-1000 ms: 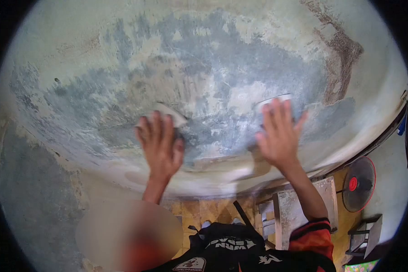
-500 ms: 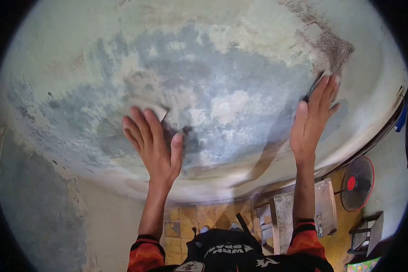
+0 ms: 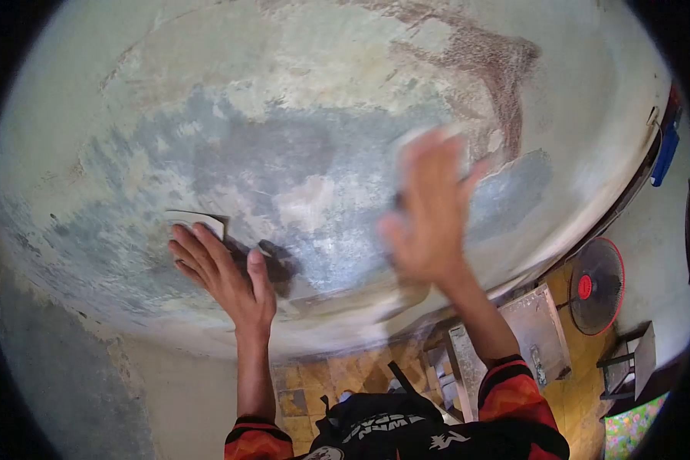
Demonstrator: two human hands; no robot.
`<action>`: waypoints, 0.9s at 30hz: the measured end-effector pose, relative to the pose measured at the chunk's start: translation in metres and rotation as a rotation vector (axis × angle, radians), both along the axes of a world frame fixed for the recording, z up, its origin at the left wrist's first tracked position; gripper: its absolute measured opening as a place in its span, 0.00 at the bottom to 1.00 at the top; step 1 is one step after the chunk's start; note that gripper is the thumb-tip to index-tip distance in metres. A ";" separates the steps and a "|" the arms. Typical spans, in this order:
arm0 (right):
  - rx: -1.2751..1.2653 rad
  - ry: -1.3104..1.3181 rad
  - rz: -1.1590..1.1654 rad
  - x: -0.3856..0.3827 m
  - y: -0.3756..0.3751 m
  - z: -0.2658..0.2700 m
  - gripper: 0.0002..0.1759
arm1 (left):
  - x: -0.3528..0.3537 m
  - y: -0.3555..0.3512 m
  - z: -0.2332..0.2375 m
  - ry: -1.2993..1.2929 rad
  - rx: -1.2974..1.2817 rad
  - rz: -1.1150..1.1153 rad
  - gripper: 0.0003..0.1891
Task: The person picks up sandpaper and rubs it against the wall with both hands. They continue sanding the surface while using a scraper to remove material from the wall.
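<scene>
The worn, patchy wall (image 3: 307,146) fills most of the head view, with blue-grey areas where pale paint is gone. My left hand (image 3: 230,280) presses a pale sheet of sandpaper (image 3: 205,219) flat to the wall, low on the left. Its fingers lie over the sheet and the thumb is spread. My right hand (image 3: 433,222), smeared by motion, is higher and to the right on the wall. Behind its fingertips shows the pale edge of another sheet, apparently sandpaper (image 3: 406,141), mostly covered by the hand.
A rough brown patch (image 3: 506,73) marks the wall at upper right. Below stand a worn wooden table (image 3: 533,330), a fan with a red rim (image 3: 596,287) and a dark stool (image 3: 629,360) on the yellow tiled floor (image 3: 303,379). Something blue (image 3: 665,157) hangs at far right.
My right hand has swept left and a little down across the wall. My left hand has shifted left and down with its sheet. The view has moved too.
</scene>
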State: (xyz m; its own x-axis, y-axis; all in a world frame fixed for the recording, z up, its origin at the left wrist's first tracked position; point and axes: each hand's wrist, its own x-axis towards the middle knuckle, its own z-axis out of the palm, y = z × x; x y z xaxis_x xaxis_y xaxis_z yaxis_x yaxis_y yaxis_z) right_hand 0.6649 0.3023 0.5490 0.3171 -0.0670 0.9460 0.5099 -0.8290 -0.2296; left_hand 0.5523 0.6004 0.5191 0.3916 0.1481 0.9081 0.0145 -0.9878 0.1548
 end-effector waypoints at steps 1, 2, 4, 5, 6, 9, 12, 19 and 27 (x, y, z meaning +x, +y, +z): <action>-0.017 0.000 0.002 0.000 -0.002 -0.005 0.43 | -0.001 -0.001 0.004 0.019 0.001 0.006 0.38; -0.026 0.008 0.002 -0.003 0.000 -0.013 0.43 | -0.005 0.001 0.006 0.045 0.009 0.010 0.38; -0.069 0.005 0.002 -0.001 -0.004 -0.017 0.42 | -0.011 0.002 0.005 0.081 0.002 0.020 0.39; -0.009 -0.030 0.040 0.002 -0.003 -0.014 0.42 | -0.007 -0.001 0.006 0.058 -0.013 0.014 0.39; 0.049 -0.048 0.082 0.002 0.001 -0.011 0.41 | -0.007 -0.006 0.006 0.053 -0.031 0.014 0.39; -0.231 0.085 0.142 -0.026 0.031 -0.022 0.40 | -0.006 -0.012 0.004 0.033 -0.054 0.021 0.40; -0.225 0.094 0.079 -0.019 0.003 -0.044 0.42 | -0.009 -0.007 0.005 0.059 -0.043 0.046 0.40; 0.146 0.029 0.019 0.002 -0.025 -0.046 0.41 | -0.011 -0.011 0.006 0.048 -0.039 0.028 0.40; -0.420 0.025 0.097 -0.020 0.005 -0.092 0.40 | -0.002 -0.012 0.004 -0.006 -0.016 0.003 0.39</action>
